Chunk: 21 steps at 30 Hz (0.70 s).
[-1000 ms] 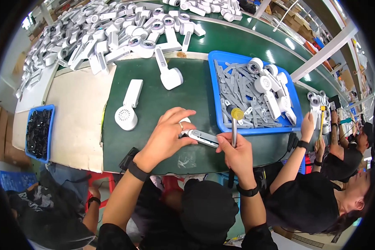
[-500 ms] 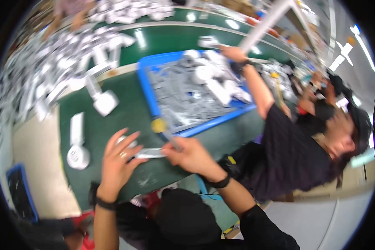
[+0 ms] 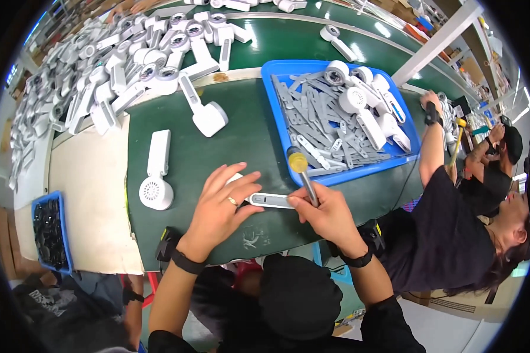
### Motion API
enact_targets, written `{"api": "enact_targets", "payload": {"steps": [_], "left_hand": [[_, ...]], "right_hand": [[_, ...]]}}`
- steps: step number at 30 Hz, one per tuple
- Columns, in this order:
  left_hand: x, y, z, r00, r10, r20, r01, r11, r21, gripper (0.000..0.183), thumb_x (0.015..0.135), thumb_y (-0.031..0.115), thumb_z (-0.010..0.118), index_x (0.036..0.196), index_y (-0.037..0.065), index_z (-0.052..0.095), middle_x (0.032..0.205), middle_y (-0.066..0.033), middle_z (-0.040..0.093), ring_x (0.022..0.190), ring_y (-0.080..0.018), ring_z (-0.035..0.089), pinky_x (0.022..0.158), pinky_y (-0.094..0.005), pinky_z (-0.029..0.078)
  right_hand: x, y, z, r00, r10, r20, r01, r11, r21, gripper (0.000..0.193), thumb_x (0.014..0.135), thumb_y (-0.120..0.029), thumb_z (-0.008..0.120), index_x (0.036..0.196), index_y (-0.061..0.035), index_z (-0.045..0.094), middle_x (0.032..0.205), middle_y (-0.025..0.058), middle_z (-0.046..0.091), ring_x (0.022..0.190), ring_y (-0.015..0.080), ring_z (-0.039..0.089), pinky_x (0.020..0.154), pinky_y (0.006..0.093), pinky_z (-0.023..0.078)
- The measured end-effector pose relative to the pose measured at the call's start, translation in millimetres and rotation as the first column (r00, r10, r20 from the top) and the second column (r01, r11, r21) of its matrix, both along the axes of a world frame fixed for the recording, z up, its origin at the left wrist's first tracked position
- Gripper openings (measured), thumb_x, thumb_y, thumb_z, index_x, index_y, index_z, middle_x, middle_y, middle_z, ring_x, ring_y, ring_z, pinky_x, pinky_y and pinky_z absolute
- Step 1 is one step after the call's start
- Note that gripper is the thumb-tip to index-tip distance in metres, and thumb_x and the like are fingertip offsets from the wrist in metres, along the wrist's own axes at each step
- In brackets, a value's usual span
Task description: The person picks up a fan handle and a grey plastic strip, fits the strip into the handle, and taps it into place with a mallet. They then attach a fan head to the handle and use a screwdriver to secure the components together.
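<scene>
My left hand [image 3: 218, 203] is closed on a white handheld fan, its round head mostly hidden behind my fingers. The fan's handle [image 3: 271, 200] points right, with a grey strip along its upper face. A small hammer with a yellowish head [image 3: 298, 162] is gripped in my right hand [image 3: 328, 215], head pointing up and away. Thumb and fingertips of that same hand touch the handle's end. To the left on the green table lie a white fan with a round grille [image 3: 156, 193] and another fan [image 3: 209, 119].
A blue tray [image 3: 269, 73] holds grey strips and several white fans. A large heap of fans [image 3: 109, 73] covers the far left. One fan [image 3: 338, 42] lies on the green belt. A blue bin of dark parts [image 3: 69, 247] stands left. A co-worker [image 3: 430, 229] sits at right.
The view has swung, so the scene sits farther right and looks sharper. Both my hands keep their holds. The co-worker's hand has come away from the fan on the belt.
</scene>
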<state>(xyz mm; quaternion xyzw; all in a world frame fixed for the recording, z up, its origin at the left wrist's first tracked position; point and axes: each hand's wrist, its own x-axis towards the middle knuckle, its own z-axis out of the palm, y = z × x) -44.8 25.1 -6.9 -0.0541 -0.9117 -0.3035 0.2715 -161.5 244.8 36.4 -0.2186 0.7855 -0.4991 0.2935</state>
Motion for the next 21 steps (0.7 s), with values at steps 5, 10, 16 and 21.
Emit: {"api": "enact_targets", "payload": {"steps": [5,10,16,21], "left_hand": [[2,-2,0,1.000,-0.015,-0.022,0.016,0.999,0.028,0.045,0.072,0.016,0.091,0.112,0.009,0.071,0.128,-0.0058,0.073,0.132,-0.0350,0.059,0.110,-0.0538,0.046],[4,0,2,0.996,-0.018,-0.087,0.000,0.979,-0.206,0.037,0.074,0.020,0.090,0.104,0.007,0.073,0.123,-0.0045,0.074,0.126,-0.0298,0.063,0.113,-0.0559,0.046],[4,-1,-2,0.994,-0.006,-0.113,-0.029,0.951,-0.307,0.035,0.075,0.022,0.089,0.101,0.005,0.074,0.119,-0.0045,0.074,0.121,-0.0258,0.067,0.112,-0.0554,0.047],[-10,6,-3,0.992,-0.067,-0.104,0.034,0.958,-0.286,0.035,0.078,0.020,0.087,0.106,0.005,0.073,0.118,-0.0064,0.073,0.120,-0.0270,0.066,0.111,-0.0579,0.047]], "right_hand": [[0,-2,-4,1.000,0.005,0.023,-0.004,0.999,-0.033,0.013,0.099,-0.015,0.072,0.102,-0.0018,0.072,0.067,-0.0017,0.062,0.060,0.0037,0.056,0.054,0.0231,0.040],[0,-5,12,0.999,0.028,0.022,-0.030,0.996,0.082,0.017,0.099,-0.019,0.072,0.108,-0.0037,0.073,0.062,-0.0029,0.060,0.054,0.0033,0.052,0.049,0.0244,0.035],[-4,-6,11,0.993,0.117,-0.027,-0.107,0.963,0.246,0.031,0.102,-0.024,0.069,0.125,-0.0041,0.071,0.060,-0.0024,0.060,0.047,0.0045,0.049,0.045,0.0250,0.034],[-8,8,3,0.948,-0.026,0.318,-0.027,0.986,0.163,0.035,0.104,-0.030,0.066,0.129,-0.0064,0.070,0.062,0.0000,0.065,0.044,0.0029,0.046,0.041,0.0226,0.032]]}}
